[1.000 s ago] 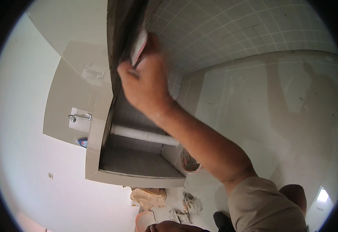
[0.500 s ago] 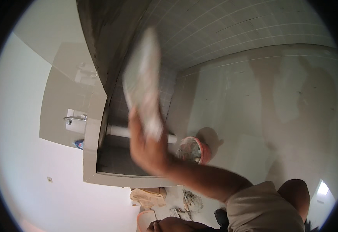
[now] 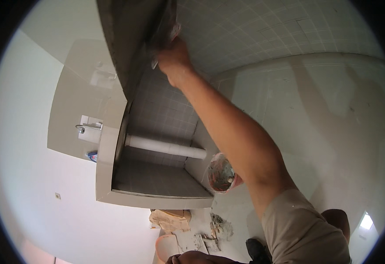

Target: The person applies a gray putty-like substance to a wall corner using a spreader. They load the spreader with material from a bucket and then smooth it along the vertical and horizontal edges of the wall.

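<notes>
My right arm reaches up and away across the view, and my right hand (image 3: 175, 61) is closed around a flat, long float (image 3: 175, 30) smeared with something pale. The float lies against the dark grey, rough cement face (image 3: 133, 39) beneath the counter; much of it is hidden by my hand and blur. Under my forearm stands a reddish bucket (image 3: 222, 178) with grey mortar inside. Only a bit of my left hand (image 3: 173, 259) shows at the lower edge, so I cannot tell how its fingers are held.
A white pipe (image 3: 166, 147) crosses the tiled recess under the beige counter (image 3: 106, 169). A tap (image 3: 87, 127) is on the left. Below lie crumpled brown paper (image 3: 170, 220), an orange-rimmed tub (image 3: 167, 246), mortar scraps (image 3: 221, 226) and a dark shoe (image 3: 256, 250). Tiled wall (image 3: 254, 39) rises behind.
My right hand has moved up and farther away with the float, from in front of the recess to the cement face. My arm is now stretched out, and the pipe shows fully.
</notes>
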The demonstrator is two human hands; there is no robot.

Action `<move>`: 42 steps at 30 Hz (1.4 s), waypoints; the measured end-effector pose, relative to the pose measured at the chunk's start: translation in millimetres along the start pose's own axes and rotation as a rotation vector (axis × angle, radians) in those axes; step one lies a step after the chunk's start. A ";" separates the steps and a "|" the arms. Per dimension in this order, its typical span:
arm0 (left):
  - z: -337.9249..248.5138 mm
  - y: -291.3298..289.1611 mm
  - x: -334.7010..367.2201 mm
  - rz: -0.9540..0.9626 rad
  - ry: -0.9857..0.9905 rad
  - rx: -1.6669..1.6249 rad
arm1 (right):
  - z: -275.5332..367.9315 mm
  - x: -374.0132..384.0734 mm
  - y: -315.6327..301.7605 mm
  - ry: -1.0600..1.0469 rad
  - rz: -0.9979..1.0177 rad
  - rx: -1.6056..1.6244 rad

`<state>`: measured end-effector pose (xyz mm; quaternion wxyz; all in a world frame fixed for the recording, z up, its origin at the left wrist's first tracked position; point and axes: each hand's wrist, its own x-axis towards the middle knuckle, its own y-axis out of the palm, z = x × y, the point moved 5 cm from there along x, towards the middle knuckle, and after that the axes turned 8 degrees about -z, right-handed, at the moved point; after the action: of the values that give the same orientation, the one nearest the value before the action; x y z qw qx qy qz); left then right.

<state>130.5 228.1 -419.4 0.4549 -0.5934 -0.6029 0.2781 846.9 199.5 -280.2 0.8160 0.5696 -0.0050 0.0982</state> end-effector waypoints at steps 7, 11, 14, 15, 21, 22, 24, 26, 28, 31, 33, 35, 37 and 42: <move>-50.9 -2.1 -17.4 -0.074 0.072 0.003 | 14.0 -105.9 19.0 -0.356 0.032 0.004; -43.3 -2.2 -15.6 -0.092 0.071 0.004 | 48.6 -166.9 24.8 -0.654 -0.026 -0.073; -43.6 2.0 -15.3 -0.097 0.041 -0.038 | 63.0 -196.8 27.7 -0.673 -0.029 -0.115; -41.5 4.3 -13.9 -0.100 0.029 -0.069 | 62.9 -206.0 26.0 -0.663 -0.027 -0.123; -39.5 8.5 -10.6 -0.090 0.122 -0.129 | 27.4 -211.2 0.4 -0.427 -0.055 0.014; -35.5 10.5 -10.7 -0.077 0.121 -0.126 | 14.4 -190.4 -9.9 -0.307 -0.114 -0.071; -26.9 4.6 -11.2 -0.095 0.128 -0.115 | -8.0 -142.0 -12.9 0.032 -0.067 -0.003; -30.7 5.1 -14.5 -0.072 0.112 -0.110 | -14.4 -104.9 -13.5 0.148 -0.028 0.050; -30.2 1.4 -14.5 -0.070 0.097 -0.105 | -13.1 -86.8 -6.8 0.173 0.044 0.099; -23.5 -2.0 -12.3 -0.092 0.087 -0.082 | -4.6 -81.2 6.4 0.230 0.165 0.191; -22.0 -4.0 -9.6 -0.073 0.104 -0.064 | 8.8 -95.9 3.5 0.239 0.224 0.081; -32.6 2.3 -6.8 -0.049 0.089 -0.075 | 21.7 -114.6 -1.7 0.205 0.255 0.018; -26.6 11.4 0.8 -0.011 0.067 -0.086 | 37.2 -136.8 -10.7 0.176 0.282 -0.058; -33.4 13.2 18.5 0.001 0.077 0.032 | 66.7 -195.5 -6.0 -0.321 0.156 0.071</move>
<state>168.2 241.0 -412.5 0.4870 -0.5966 -0.5803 0.2649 663.0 105.2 -285.8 0.7741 0.6043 -0.1756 0.0691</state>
